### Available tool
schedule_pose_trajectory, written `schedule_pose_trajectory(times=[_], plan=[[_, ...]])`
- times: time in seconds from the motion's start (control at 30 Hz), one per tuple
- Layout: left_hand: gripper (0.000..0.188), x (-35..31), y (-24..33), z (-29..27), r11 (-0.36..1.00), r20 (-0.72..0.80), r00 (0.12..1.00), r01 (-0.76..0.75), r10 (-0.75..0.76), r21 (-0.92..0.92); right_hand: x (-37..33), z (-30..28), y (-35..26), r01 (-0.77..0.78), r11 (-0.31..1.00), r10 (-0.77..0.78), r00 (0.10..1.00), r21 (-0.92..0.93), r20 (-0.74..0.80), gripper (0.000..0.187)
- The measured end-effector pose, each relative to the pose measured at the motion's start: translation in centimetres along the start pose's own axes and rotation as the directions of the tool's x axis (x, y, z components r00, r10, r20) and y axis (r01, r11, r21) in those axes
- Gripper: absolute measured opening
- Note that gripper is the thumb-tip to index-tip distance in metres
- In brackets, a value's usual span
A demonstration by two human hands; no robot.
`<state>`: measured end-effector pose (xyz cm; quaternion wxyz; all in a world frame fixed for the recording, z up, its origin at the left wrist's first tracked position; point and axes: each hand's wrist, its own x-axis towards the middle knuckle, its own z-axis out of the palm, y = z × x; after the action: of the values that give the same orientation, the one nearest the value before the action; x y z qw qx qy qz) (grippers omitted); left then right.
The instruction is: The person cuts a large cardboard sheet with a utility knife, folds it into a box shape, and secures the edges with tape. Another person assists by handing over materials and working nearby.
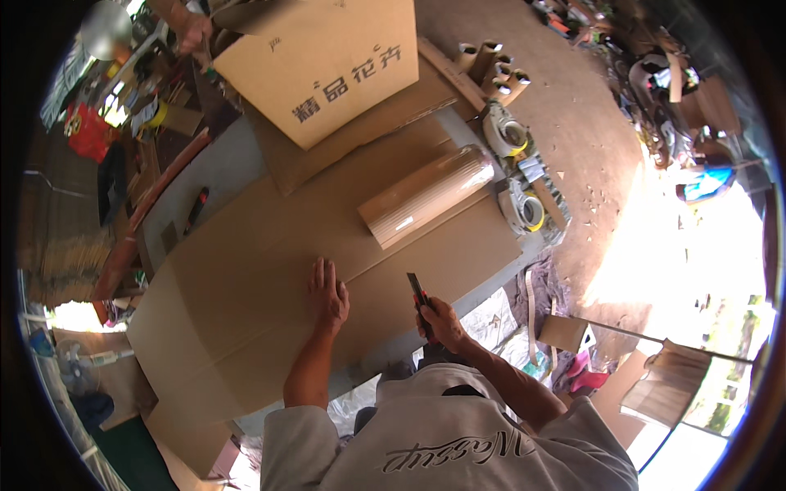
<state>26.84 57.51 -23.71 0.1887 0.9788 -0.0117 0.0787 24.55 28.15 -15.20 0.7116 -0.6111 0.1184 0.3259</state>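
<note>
left grip [330,298]: outstretched, resting on a flat brown cardboard sheet [246,282]
right grip [443,322]: wrapped around a black-and-red box cutter [418,293] above the sheet
sheet: on the grey bench [233,157], under a brown corrugated roll [426,198]

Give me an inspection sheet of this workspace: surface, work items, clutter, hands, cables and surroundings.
Surface: grey table, mostly covered by a flat cardboard sheet.
Work items: box cutter, blade apparently out; corrugated roll lying on the sheet.
Clutter: tape dispensers at the right edge; cardboard tubes beyond.
Hands: left hand open on the sheet; right hand grips the box cutter.
Cables: nothing clearly seen.
Surroundings: another person's hand beside a large box; brown floor.
</note>
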Motion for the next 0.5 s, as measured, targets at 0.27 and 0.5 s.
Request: schedule_pose_trajectory(times=[0.27,0.5], plan=[[0.059,0.8,0.2,-0.8,0.999,-0.009,0.999,-0.032,0.032,0.009,-3.7,-7.1,2.3,0.002,0.999,-0.021,0.933,-0.053,-0.360,0.025],[0.059,2.5,7.5,1.6,0.920,-0.281,0.924,0.147,-0.258,-0.363,-2.8,-11.3,-2.3,0.012,0.998,-0.035,0.924,-0.061,-0.382,0.017]])
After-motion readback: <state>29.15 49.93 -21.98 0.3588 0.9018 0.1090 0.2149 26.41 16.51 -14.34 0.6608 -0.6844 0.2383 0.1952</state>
